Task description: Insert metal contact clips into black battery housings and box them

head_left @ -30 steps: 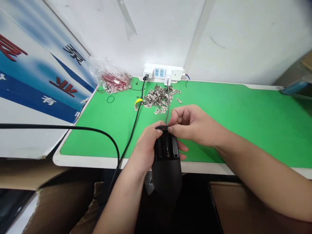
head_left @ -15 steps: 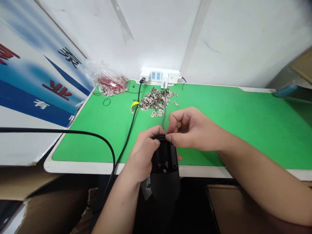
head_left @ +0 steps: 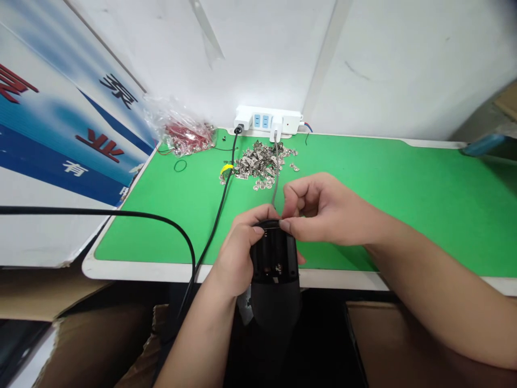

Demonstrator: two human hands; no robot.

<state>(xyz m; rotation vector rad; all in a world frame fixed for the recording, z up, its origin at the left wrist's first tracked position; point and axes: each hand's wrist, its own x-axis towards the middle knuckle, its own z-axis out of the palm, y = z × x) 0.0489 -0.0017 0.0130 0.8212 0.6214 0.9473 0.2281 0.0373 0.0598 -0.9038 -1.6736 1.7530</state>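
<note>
A black device (head_left: 276,302) with an open slotted compartment stands at the table's front edge. My left hand (head_left: 238,253) is wrapped round its left side, the thumb on the compartment's upper rim. At the top right corner of that rim rests the thumb of my right hand (head_left: 315,213), its fingers curled; whether a small part is pinched there is too small to tell. Thin metal shows along the compartment's upper end. Beyond the hands a pile of small metal contact plates (head_left: 260,164) lies on the green mat (head_left: 383,188).
A white power strip (head_left: 269,121) stands against the wall, with a black cable (head_left: 218,221) running down from it. At the back left are a clear bag of red wires (head_left: 186,134) and a printed box (head_left: 60,134). Cardboard boxes (head_left: 404,334) sit below the table.
The whole view has shifted slightly, so the table and hands appear a little further right and higher. Both hands keep nearly the same pose on the black device.
</note>
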